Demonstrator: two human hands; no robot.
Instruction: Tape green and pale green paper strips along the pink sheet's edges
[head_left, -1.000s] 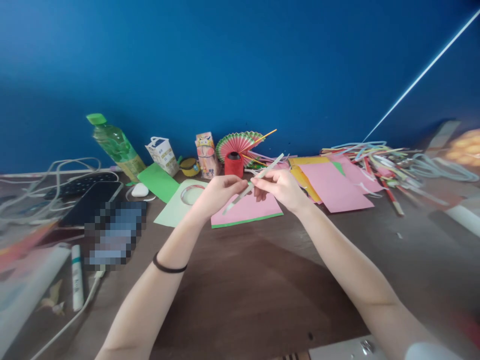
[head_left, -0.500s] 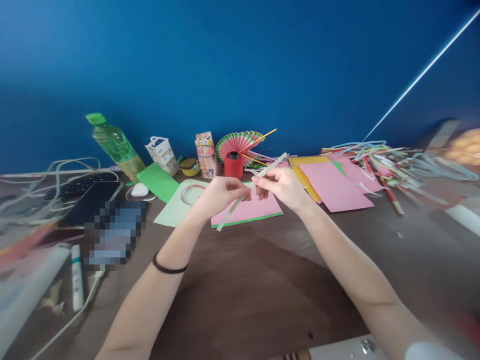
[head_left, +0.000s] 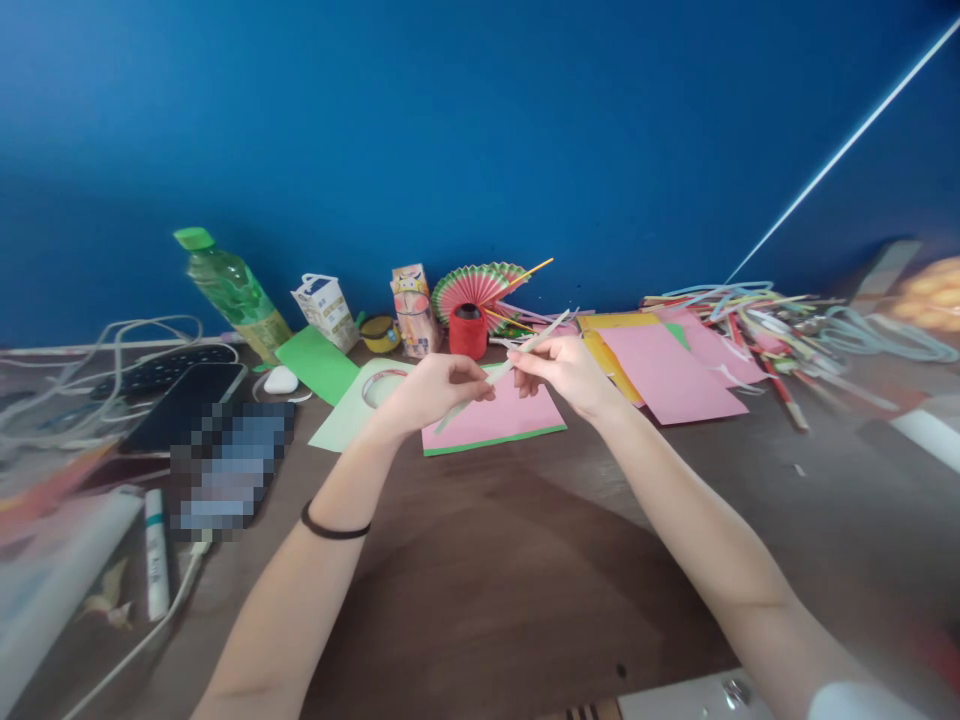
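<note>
A narrow pale green paper strip (head_left: 500,373) runs slantwise between my hands, its upper end beyond the right fingers and its lower end past the left. My left hand (head_left: 439,390) pinches it between thumb and fingers. With thumb and forefinger, my right hand (head_left: 564,375) grips it higher up. Below the hands lies pink paper (head_left: 517,425) with a green edge. Left of it are a pale green sheet (head_left: 337,425) and a roll of tape (head_left: 377,388), partly hidden by my left hand.
Along the blue wall stand a green bottle (head_left: 232,290), a milk carton (head_left: 326,310), a small decorated box (head_left: 414,310), a red pot (head_left: 468,332) and a folded paper fan (head_left: 469,285). Pink sheets (head_left: 667,375) lie right; a phone (head_left: 236,470) and marker (head_left: 155,555) lie left.
The strip has tilted flatter and turned more edge-on. My left hand has shifted slightly left along it; the right hand has hardly moved.
</note>
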